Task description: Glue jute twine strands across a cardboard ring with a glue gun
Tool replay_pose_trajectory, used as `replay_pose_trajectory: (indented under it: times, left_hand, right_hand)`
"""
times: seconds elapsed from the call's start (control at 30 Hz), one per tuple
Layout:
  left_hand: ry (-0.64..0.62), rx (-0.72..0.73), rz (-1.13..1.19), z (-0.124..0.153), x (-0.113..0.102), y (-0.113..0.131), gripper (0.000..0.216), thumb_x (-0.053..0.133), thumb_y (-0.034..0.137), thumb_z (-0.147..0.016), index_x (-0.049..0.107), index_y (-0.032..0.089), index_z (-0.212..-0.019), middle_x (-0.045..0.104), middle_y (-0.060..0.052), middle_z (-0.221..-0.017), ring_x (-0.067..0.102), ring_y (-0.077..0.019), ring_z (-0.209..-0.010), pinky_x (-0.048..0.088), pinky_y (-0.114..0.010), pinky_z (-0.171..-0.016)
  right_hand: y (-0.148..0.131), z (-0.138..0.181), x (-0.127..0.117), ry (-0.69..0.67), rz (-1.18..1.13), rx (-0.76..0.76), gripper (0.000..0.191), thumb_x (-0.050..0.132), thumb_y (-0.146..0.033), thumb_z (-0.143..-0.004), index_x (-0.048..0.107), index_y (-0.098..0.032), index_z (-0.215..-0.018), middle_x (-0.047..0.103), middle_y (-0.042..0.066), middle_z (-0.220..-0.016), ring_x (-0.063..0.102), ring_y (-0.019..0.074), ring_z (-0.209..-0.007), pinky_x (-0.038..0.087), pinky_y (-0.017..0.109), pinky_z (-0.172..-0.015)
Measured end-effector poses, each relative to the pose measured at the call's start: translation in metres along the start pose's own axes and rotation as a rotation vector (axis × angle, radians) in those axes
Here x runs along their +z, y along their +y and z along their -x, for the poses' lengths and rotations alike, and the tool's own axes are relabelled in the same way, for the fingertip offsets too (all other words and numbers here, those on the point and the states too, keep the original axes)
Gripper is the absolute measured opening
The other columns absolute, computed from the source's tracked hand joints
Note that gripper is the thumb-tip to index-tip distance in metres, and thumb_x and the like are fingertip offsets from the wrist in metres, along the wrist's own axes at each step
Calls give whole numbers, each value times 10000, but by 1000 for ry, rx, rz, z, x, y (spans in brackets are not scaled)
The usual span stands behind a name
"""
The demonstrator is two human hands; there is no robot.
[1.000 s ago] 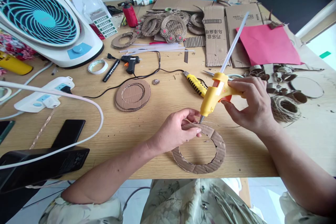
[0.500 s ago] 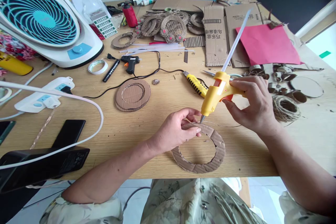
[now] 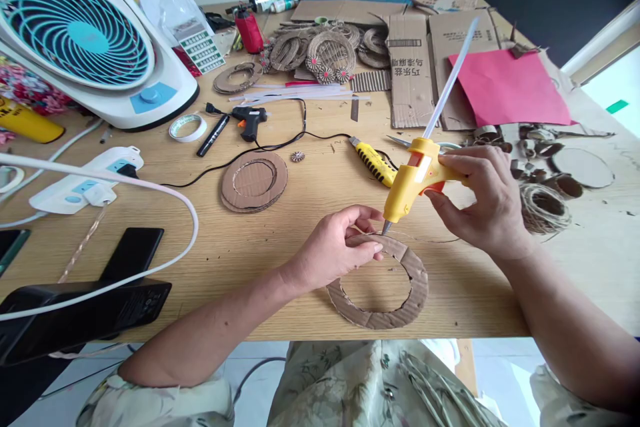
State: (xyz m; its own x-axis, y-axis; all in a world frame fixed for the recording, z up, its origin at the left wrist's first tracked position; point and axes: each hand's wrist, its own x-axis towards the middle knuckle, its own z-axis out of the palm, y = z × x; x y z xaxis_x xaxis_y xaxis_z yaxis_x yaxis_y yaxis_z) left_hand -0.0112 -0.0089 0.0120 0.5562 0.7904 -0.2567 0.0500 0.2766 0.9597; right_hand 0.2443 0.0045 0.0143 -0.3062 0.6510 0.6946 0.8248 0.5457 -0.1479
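Pinched between the thumb and fingers of my left hand (image 3: pixel 345 243) is the upper rim of a cardboard ring (image 3: pixel 415 287), whose lower edge is close to the table's front. My right hand (image 3: pixel 483 197) is wrapped round the handle of a yellow hot glue gun (image 3: pixel 413 177), fingers by its orange trigger. A long clear glue stick (image 3: pixel 453 77) juts from the gun's back. The metal nozzle points down at the ring's top edge, just right of my left fingertips. A thin strand of twine runs from there to the right; a twine roll (image 3: pixel 545 207) sits beyond my right hand.
A yellow utility knife (image 3: pixel 373 161) lies behind the glue gun. Left of it are stacked cardboard rings (image 3: pixel 255 181), a black glue gun (image 3: pixel 249 121) and a tape roll (image 3: pixel 187 127). A fan (image 3: pixel 85 47) and a power strip (image 3: pixel 87 180) stand left; red paper (image 3: pixel 510 87) lies back right.
Hardly anything differs. Both hands keep their hold on the ring and the glue gun, with the nozzle at the same spot; the whole view has shifted very slightly.
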Motion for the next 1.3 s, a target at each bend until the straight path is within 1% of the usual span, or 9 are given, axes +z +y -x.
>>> replay_pose_trajectory:
  times: [0.23,0.37,0.53,0.67,0.8,0.93,1.03,1.13,1.3]
  left_hand:
    - [-2,-4,4,1,0,2,382,658,104,-780,605,151,-1156,563,-6,-953,722,-113,-730,513,-176,-626]
    - [-9,-4,12,1,0,4,393,664,99,-777,602,145,-1163,570,-5,-941,719,-109,-728,503,-169,-614]
    - [0,2,-6,1,0,3,383,668,112,-780,607,150,-1156,574,-20,-976,721,-114,-729,503,-176,-605]
    - [-2,1,-17,1,0,3,378,672,112,-779,607,151,-1150,583,-19,-977,722,-113,-730,526,-192,-650]
    - [3,5,-33,1,-1,2,387,675,112,-780,610,150,-1160,594,-23,-980,722,-116,-740,537,-199,-668]
    - [5,11,-33,0,-2,1,374,662,104,-788,611,153,-1155,562,-6,-954,728,-115,-733,520,-180,-642]
    - [0,33,-58,-1,-2,0,372,654,111,-798,601,167,-1162,542,5,-953,730,-112,-729,514,-176,-635]
    - [1,64,-81,0,-2,-2,343,670,125,-790,562,172,-1113,549,4,-980,720,-100,-710,536,-197,-674]
    - [-17,119,-97,7,2,0,328,689,149,-788,499,194,-1051,564,7,-969,695,-96,-708,568,-240,-717]
  right_hand:
    - [-1,-1,0,16,-1,3,603,695,-316,-847,456,-375,-1398,649,101,-1120,629,329,-985,478,515,-807]
    - [-1,-1,0,-8,11,2,604,687,-300,-851,442,-381,-1398,649,104,-1131,630,328,-985,482,523,-810]
    - [0,-1,-1,32,-1,-12,587,720,-295,-821,487,-316,-1359,643,112,-1121,631,325,-984,485,506,-815]
    - [0,-1,0,25,4,-27,567,720,-263,-817,492,-302,-1334,647,114,-1128,629,310,-971,478,492,-814]
    - [4,-1,0,54,4,-62,543,746,-271,-791,526,-245,-1287,659,143,-1098,626,306,-937,475,479,-795]
    - [7,-1,0,58,-41,-71,508,728,-293,-809,527,-258,-1274,659,123,-1095,637,290,-955,488,465,-796]
    - [11,-1,3,38,-126,7,475,727,-311,-809,535,-257,-1241,653,111,-1090,635,276,-976,503,431,-774]
    - [17,-1,11,17,-130,126,436,713,-329,-823,544,-235,-1213,649,107,-1054,623,256,-946,507,403,-756]
    - [31,-1,37,14,-43,196,396,679,-347,-838,557,-234,-1197,642,106,-1050,594,284,-965,488,458,-822]
